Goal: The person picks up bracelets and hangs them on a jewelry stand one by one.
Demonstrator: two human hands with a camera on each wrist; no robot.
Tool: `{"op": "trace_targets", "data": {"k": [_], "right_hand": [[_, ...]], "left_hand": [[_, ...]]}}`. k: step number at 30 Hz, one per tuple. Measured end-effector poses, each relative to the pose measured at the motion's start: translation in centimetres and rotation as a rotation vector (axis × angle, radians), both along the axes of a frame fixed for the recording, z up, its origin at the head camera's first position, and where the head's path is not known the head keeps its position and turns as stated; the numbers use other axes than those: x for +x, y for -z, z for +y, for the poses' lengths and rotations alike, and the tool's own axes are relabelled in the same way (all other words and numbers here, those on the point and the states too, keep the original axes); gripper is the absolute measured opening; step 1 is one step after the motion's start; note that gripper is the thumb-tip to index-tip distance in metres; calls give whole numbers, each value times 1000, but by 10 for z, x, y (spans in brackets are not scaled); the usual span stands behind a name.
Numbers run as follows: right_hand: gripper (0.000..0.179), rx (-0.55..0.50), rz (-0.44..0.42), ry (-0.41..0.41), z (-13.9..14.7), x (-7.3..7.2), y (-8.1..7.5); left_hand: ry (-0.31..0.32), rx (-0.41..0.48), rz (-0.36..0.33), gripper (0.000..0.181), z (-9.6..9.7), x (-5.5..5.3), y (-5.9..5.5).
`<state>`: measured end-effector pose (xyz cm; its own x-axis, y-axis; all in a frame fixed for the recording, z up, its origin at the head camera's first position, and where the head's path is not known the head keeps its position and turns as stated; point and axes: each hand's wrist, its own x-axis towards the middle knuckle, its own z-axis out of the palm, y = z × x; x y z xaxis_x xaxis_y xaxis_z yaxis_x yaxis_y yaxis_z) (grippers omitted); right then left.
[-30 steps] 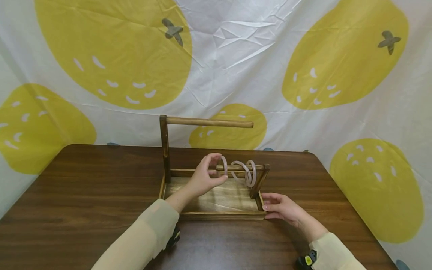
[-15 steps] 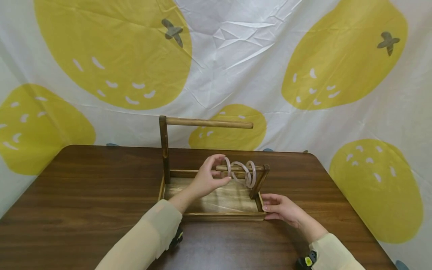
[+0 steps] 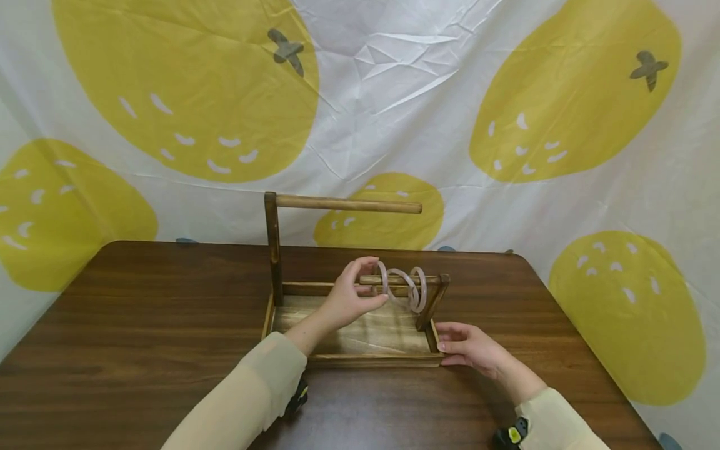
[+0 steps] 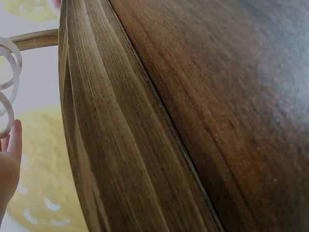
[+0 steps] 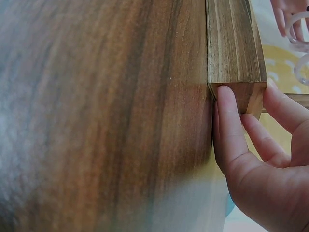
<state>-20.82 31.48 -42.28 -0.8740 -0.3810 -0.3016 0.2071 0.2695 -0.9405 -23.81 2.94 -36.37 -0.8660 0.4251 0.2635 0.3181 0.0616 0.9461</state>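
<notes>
My left hand (image 3: pixel 349 297) pinches a pale translucent bangle (image 3: pixel 384 278) between thumb and fingers, around the free end of the lower peg (image 3: pixel 368 280) on a wooden bangle stand (image 3: pixel 371 358). Farther right, several similar bangles (image 3: pixel 419 290) hang on that peg near its post (image 3: pixel 434 303). In the left wrist view, the left hand (image 4: pixel 8 166) and bangles (image 4: pixel 10 67) show only at the left edge. My right hand (image 3: pixel 478 350) holds the stand's right end at the front corner. In the right wrist view, its fingertips (image 5: pixel 225 94) press the wooden end face.
A taller post (image 3: pixel 274 250) at the stand's left carries a bare upper peg (image 3: pixel 349 204) pointing right. The stand's shallow tray rests on a dark brown table (image 3: pixel 140 325). Behind hangs a white cloth (image 3: pixel 388 94) with yellow fruit prints.
My left hand has slid its bangle a little to the right along the lower peg, closer to the other bangles. The right hand and the stand stay in place.
</notes>
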Motion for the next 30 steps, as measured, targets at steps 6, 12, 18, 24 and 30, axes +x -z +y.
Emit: {"op": "trace_targets", "data": {"k": [6,12,18,24,30], "right_hand": [[65,1,-1,3,-1,0,-1],[66,0,0,1,-1,0,-1],[65,6,2,4,-1,0,-1],[66,7,0,8,-1,1,-1],[68,5,1,4,0,1,-1]], "left_hand": [[-3,-3,2,60,2,-1,1],[4,-4,-4,60,5,-5,6],[-6,20,-31,63,11,-20,29],[-14,21,-21,60,11,-23,35],[-16,17,-24,65,10,-23,36]]}}
